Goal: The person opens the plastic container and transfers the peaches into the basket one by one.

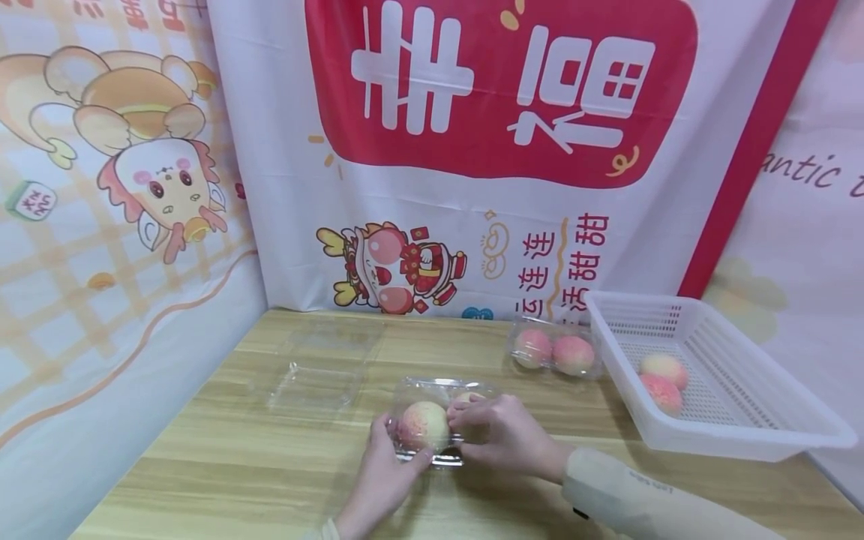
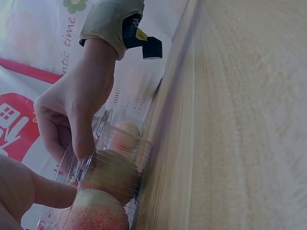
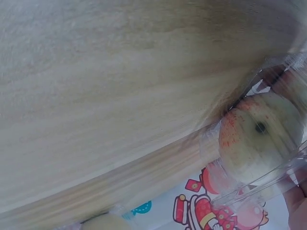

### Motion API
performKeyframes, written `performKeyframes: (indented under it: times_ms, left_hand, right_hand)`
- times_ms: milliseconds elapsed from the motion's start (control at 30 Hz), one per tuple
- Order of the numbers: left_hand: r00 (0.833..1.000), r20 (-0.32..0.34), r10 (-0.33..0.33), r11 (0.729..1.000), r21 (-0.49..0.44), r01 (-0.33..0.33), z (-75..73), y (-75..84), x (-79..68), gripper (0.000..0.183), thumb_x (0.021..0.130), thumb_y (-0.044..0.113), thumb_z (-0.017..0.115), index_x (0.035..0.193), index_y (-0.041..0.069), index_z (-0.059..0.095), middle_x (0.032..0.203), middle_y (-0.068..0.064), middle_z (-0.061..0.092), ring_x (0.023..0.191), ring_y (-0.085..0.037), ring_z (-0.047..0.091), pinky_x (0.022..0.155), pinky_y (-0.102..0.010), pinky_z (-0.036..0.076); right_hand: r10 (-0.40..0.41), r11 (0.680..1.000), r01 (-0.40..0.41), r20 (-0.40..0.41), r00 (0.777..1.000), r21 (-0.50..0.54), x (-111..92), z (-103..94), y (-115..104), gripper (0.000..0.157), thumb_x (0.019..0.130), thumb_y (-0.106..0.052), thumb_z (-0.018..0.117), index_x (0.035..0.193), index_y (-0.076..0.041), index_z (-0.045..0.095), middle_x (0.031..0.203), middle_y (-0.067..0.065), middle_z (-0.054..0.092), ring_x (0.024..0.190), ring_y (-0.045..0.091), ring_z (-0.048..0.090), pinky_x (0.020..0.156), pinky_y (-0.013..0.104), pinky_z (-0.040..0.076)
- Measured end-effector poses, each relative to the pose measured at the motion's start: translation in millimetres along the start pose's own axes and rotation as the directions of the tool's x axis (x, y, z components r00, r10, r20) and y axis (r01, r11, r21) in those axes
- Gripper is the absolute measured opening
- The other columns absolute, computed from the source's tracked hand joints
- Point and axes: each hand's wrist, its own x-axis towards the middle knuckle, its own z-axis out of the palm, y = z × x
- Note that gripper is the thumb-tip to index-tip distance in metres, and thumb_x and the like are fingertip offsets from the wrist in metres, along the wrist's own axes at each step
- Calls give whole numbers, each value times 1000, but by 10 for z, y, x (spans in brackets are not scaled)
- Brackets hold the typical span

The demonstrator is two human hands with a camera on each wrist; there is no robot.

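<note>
A clear plastic clamshell box (image 1: 432, 460) stands on the table in front of me with two pink-and-cream peaches (image 1: 424, 426) side by side in it. My left hand (image 1: 388, 469) grips its left end, thumb at the front edge. At the right end, my right hand (image 1: 506, 435) pinches the rim, its bent fingers covering most of the right-hand peach (image 1: 470, 397). The left wrist view shows the right thumb (image 2: 81, 132) against the box's edge. Through the plastic, one peach (image 3: 259, 136) appears in the right wrist view. Whether the lid is fully down, I cannot tell.
Another clear box (image 1: 320, 375) lies at the left of the wooden table (image 1: 223, 465). Behind, a box holding two peaches (image 1: 572, 355) stands beside a white plastic basket (image 1: 736, 442) with peaches (image 1: 661, 394) in it. A printed cloth (image 1: 499, 195) hangs along the back edge.
</note>
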Motion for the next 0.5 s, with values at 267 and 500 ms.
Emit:
performKeyframes:
  times_ms: [267,500]
  left_hand:
    - [1000,-2,-20,1000,11,20,1,8,0,84,77,8,80,139,-15,28,131,-40,46,122,-51,47,104,-62,36]
    - [1000,3,-21,1000,13,21,-7,24,4,82,77,6,79,139,-15,29,132,-39,45,123,-51,46,104,-61,37]
  right_hand:
    - [-34,999,34,9,999,-11,32,-21,3,30,65,-1,81,94,-7,77,98,5,74,95,19,69,89,30,55]
    - [-86,989,86,5,996,-122,101,-17,-61,20,64,3,73,77,-12,70,87,-2,71,78,7,65,74,14,54]
